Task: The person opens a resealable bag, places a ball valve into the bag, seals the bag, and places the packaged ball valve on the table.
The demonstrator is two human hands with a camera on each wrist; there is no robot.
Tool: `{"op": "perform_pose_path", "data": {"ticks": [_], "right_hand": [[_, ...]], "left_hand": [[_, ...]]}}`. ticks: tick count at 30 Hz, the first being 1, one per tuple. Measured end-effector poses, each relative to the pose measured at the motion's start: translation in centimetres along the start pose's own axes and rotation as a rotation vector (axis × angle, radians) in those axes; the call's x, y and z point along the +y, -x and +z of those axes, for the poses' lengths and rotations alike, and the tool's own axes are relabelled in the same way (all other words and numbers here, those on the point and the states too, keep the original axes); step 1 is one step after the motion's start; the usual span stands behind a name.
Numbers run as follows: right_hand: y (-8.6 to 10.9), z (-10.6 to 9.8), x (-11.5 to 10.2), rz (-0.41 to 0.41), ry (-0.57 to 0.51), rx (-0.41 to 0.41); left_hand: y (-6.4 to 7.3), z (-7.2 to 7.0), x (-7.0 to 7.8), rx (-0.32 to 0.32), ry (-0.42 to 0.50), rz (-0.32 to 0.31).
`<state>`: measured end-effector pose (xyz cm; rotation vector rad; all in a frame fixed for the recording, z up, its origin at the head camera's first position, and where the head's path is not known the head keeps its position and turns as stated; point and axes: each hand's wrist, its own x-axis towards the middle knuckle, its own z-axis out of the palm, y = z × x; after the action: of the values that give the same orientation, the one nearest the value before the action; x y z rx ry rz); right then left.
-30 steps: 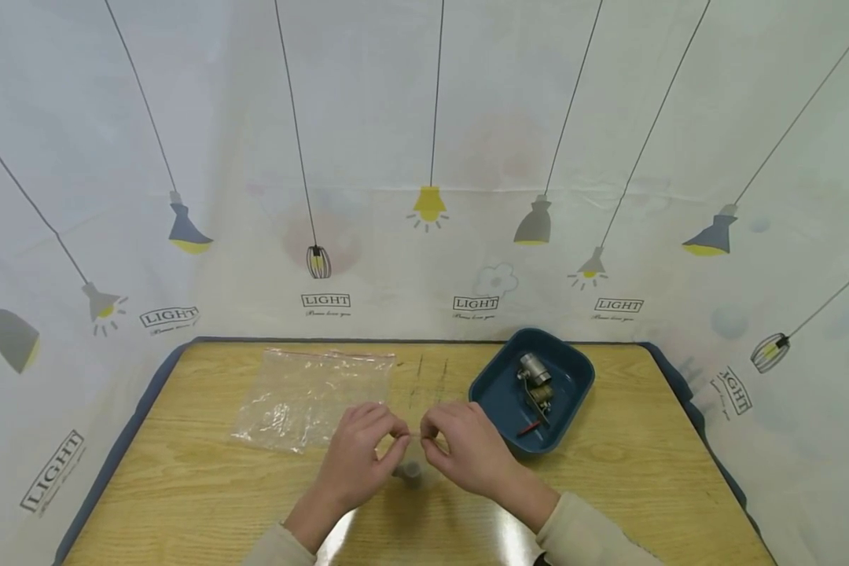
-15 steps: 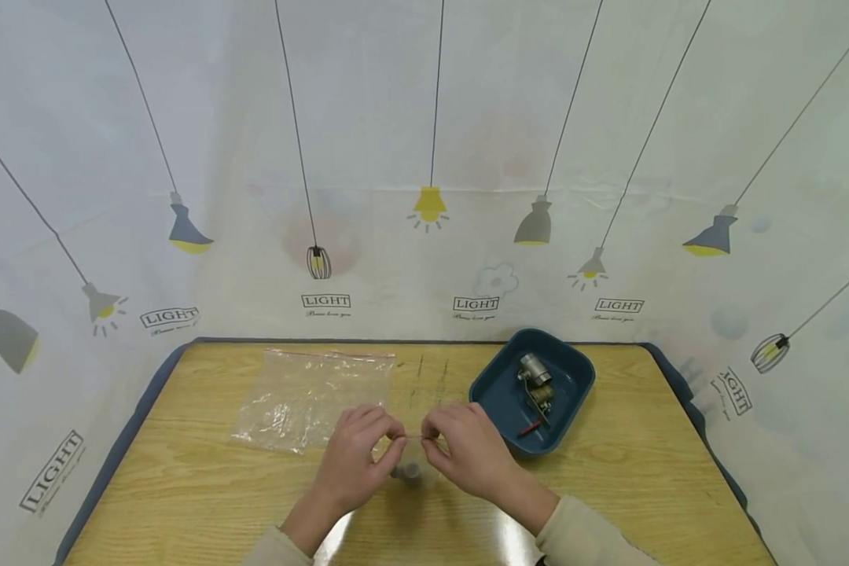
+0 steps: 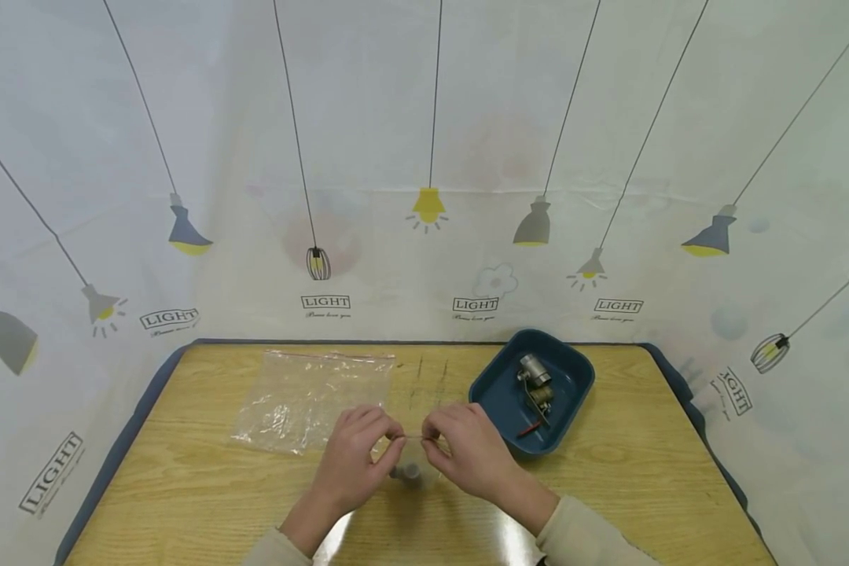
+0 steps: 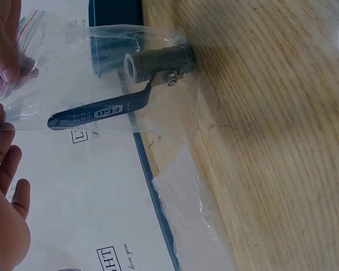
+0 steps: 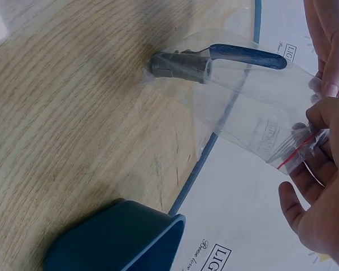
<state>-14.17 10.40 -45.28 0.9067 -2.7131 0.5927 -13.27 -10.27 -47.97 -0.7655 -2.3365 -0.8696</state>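
Note:
My left hand (image 3: 357,456) and right hand (image 3: 470,452) face each other over the table, pinching the red-striped top edge of a clear zip-lock bag (image 5: 243,113). The bag hangs below them. Inside it is a ball valve (image 4: 158,62) with a grey metal body and a dark blue lever handle (image 4: 107,110). The valve's body is at the bottom of the bag, and the lever points up towards the fingers. From the head view only a blurred grey end of the valve (image 3: 410,473) shows between the hands. Whether the seal is fully pressed together, I cannot tell.
A second clear zip-lock bag (image 3: 311,393) lies flat on the wooden table (image 3: 219,503), left of the hands. To the right stands a dark blue bin (image 3: 488,397) with metal valves (image 3: 535,369) and a red-handled piece (image 3: 529,429) in it. A printed curtain (image 3: 368,157) hangs behind.
The left fingertips have slid slightly left along the bag's top edge, so more of that edge shows between the hands. The right hand has hardly moved.

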Motion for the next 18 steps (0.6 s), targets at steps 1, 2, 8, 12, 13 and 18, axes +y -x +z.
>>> {"op": "perform_pose_path", "data": {"ticks": [1,2,8,12,13,18], "right_hand": [[0.01,0.02,0.05,0.002,0.001,0.0],[0.01,0.03,0.1,0.003,0.001,0.001],[0.21,-0.08,0.4,0.006,-0.017,0.006],[0.29,-0.1,0.47,-0.001,-0.012,0.012],[0.3,-0.1,0.49,-0.003,-0.011,0.014],[0.38,-0.01,0.59,-0.003,-0.02,0.02]], "left_hand": [[0.02,0.0,-0.01,-0.003,-0.001,-0.003],[0.02,-0.01,-0.02,-0.005,-0.002,-0.004],[0.02,0.0,-0.04,0.013,0.001,0.003],[0.01,0.05,-0.04,0.019,-0.007,0.009],[0.01,0.04,-0.02,0.016,-0.009,0.007],[0.02,0.0,0.07,-0.002,-0.011,-0.006]]}}
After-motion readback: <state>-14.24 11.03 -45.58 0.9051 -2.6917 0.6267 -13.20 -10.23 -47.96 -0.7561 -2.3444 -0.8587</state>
